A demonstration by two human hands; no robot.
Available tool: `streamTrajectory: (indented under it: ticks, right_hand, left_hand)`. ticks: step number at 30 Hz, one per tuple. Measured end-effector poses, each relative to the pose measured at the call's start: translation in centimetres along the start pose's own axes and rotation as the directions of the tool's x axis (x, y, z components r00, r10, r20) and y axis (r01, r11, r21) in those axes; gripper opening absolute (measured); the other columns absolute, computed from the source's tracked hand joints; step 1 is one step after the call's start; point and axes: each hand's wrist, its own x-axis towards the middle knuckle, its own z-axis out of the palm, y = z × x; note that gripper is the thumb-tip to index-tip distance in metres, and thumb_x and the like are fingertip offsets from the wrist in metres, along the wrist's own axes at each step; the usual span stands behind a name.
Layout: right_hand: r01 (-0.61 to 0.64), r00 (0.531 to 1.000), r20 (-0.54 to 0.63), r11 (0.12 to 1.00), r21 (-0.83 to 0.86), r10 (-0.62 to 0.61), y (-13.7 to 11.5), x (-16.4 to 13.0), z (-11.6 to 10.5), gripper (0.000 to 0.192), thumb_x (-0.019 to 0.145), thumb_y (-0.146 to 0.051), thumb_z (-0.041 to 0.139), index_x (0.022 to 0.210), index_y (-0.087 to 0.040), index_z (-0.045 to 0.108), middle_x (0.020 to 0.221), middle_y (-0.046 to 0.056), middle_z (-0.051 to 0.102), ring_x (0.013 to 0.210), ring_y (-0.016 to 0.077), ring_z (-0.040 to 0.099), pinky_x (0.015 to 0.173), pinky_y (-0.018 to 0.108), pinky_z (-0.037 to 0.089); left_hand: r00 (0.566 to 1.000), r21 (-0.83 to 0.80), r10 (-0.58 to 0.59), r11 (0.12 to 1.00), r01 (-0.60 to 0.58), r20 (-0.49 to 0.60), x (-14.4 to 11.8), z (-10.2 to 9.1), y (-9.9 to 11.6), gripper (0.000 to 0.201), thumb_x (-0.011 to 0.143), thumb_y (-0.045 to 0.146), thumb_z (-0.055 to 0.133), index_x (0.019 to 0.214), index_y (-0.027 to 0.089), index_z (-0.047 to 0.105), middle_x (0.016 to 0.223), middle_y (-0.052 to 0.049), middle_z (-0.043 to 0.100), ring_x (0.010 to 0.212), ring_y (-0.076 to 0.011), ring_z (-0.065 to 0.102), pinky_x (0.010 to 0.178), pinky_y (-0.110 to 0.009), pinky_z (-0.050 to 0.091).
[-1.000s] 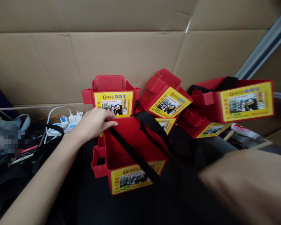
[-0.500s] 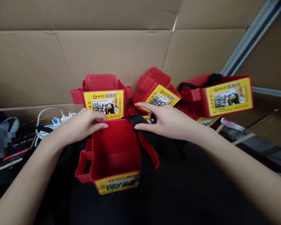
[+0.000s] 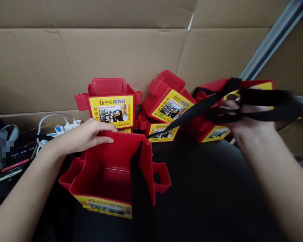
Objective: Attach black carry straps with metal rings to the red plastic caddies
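Note:
In front of me a red plastic tool box point(image 3: 116, 153) tilts with its opening toward me, a yellow label on its front and side loops at both ends. My left hand point(image 3: 97, 134) pinches its back rim, thumb inside. A black strap point(image 3: 184, 116) runs from behind the box's back right corner up to my right hand point(image 3: 244, 116), which is closed on it at the right, with folds of strap blurred by motion around the fingers. Another length of the black strap hangs down over the right side of the box toward me.
Several more red boxes stand behind, among them one at the left point(image 3: 108, 87), a tilted one point(image 3: 170, 79) in the middle and a stack at the right. A cardboard wall point(image 3: 116, 57) rises behind them. White plugs and cables point(image 3: 72, 125) and a phone point(image 3: 19, 156) lie left.
My right hand has moved right and pulled the strap out long from the box's corner. The box has turned and tipped, so its right side loop now shows. My left hand stays on the rim.

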Motion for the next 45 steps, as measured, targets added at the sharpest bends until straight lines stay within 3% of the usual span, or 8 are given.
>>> streamTrajectory:
  ticks: [4, 8, 16, 27, 33, 39, 42, 45]
  right_hand:
    - [-0.073, 0.946, -0.305, 0.989, 0.13, 0.11, -1.1, -1.9, -0.6, 0.036, 0.079, -0.055, 0.049, 0.066, -0.023, 0.04, 0.069, 0.0, 0.047, 0.048, 0.0086, 0.038, 0.041, 0.023, 0.022]
    - [0.141, 0.963, 0.229, 0.99, 0.012, -0.14, -2.9, -5.2, 3.9, 0.03, 0.075, -0.018, 0.058, 0.06, -0.019, 0.032, 0.086, 0.006, 0.063, 0.078, 0.015, 0.06, 0.069, 0.028, 0.045]
    - [0.359, 0.414, 0.884, 0.932, 0.058, -0.215, -1.6, -5.3, 9.9, 0.028, 0.088, -0.025, 0.044, 0.113, -0.018, 0.055, 0.099, 0.004, 0.065, 0.081, 0.012, 0.06, 0.074, 0.025, 0.047]
    - [0.191, 0.834, 0.502, 0.734, -0.651, 0.228, 11.0, -8.8, -0.8, 0.032, 0.083, -0.033, 0.043, 0.09, -0.014, 0.068, 0.089, 0.013, 0.069, 0.078, 0.026, 0.067, 0.07, 0.035, 0.053]
    - [0.317, 0.788, 0.592, 0.716, -0.622, 0.166, 3.7, -8.6, 1.9, 0.07, 0.081, -0.049, 0.051, 0.14, -0.018, 0.031, 0.083, 0.009, 0.066, 0.063, 0.0226, 0.063, 0.056, 0.033, 0.049]
    - [0.27, 0.478, 0.87, 0.963, -0.02, -0.116, -1.9, -8.1, 9.2, 0.044, 0.086, -0.027, 0.05, 0.129, -0.022, 0.046, 0.104, 0.005, 0.064, 0.085, 0.0148, 0.062, 0.076, 0.027, 0.048]
    - [0.181, 0.534, 0.836, 0.983, 0.034, -0.128, -0.3, -8.2, 10.2, 0.022, 0.087, -0.027, 0.048, 0.1, -0.018, 0.064, 0.093, 0.005, 0.067, 0.082, 0.0153, 0.062, 0.078, 0.029, 0.048]
    - [-0.039, 0.8, 0.597, 0.998, -0.043, 0.057, 2.5, -7.9, 8.1, 0.014, 0.075, -0.032, 0.065, 0.077, -0.018, 0.065, 0.079, 0.002, 0.067, 0.075, 0.0166, 0.061, 0.073, 0.028, 0.049]
  left_hand:
    - [1.0, 0.017, -0.02, 1.0, 0.02, 0.018, -0.2, -0.2, -0.2, 0.017, 0.086, 0.034, 0.052, 0.089, 0.019, 0.061, 0.074, 0.004, 0.063, 0.063, -0.0078, 0.053, 0.06, -0.018, 0.042]
    - [0.999, 0.035, -0.039, 0.999, 0.038, 0.029, -0.2, -0.3, 0.0, 0.017, 0.086, 0.034, 0.052, 0.089, 0.02, 0.061, 0.073, 0.005, 0.061, 0.062, -0.0071, 0.052, 0.059, -0.017, 0.041]
    - [0.998, 0.028, -0.052, 0.998, 0.051, 0.045, -0.1, -0.4, 0.2, 0.014, 0.087, 0.032, 0.052, 0.091, 0.022, 0.061, 0.08, 0.005, 0.063, 0.068, -0.0075, 0.054, 0.064, -0.017, 0.042]
    - [0.999, 0.004, -0.049, 0.999, 0.049, 0.006, -0.3, -0.3, 0.0, 0.02, 0.085, 0.033, 0.052, 0.091, 0.019, 0.064, 0.077, -0.001, 0.065, 0.072, -0.0143, 0.059, 0.068, -0.024, 0.045]
    - [0.997, 0.04, -0.079, 0.996, 0.078, 0.007, -0.4, -0.4, 0.2, 0.021, 0.086, 0.033, 0.05, 0.092, 0.019, 0.063, 0.079, 0.0, 0.065, 0.07, -0.0132, 0.057, 0.063, -0.023, 0.043]
    - [0.996, 0.061, -0.072, 0.996, 0.069, 0.048, -0.2, -0.4, 0.0, 0.021, 0.086, 0.036, 0.051, 0.093, 0.019, 0.061, 0.08, 0.0, 0.064, 0.067, -0.0116, 0.057, 0.06, -0.021, 0.043]
    - [0.998, 0.081, -0.058, 0.995, 0.055, 0.028, -0.1, -0.4, 0.1, 0.02, 0.085, 0.034, 0.052, 0.094, 0.019, 0.061, 0.082, 0.001, 0.065, 0.069, -0.0115, 0.057, 0.062, -0.021, 0.044]
    - [0.999, 0.074, -0.053, 0.996, 0.052, 0.012, -0.2, -0.4, 0.2, 0.016, 0.085, 0.03, 0.053, 0.092, 0.019, 0.061, 0.082, 0.002, 0.065, 0.07, -0.0113, 0.057, 0.065, -0.021, 0.045]
